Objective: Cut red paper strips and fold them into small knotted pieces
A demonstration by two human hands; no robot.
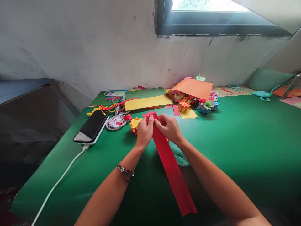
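A long red paper strip [170, 166] hangs down toward me over the green table, its top end between my hands. My left hand [145, 130] pinches that end with the thumb on top. My right hand [170, 127] is closed on the strip's upper right edge, thumb and forefinger together. Just left of my left hand sits a yellow and red paper flower [135, 125]. Behind my hands lie a small red paper piece [175, 110] and an orange paper flower [184, 106].
A phone [91, 127] with a white cable [58, 182] lies at the left, near scissors [116, 108] and a tape roll [117, 122]. Yellow paper [148, 103], orange paper [194, 88] and paper flowers [208, 106] stand at the back by the wall.
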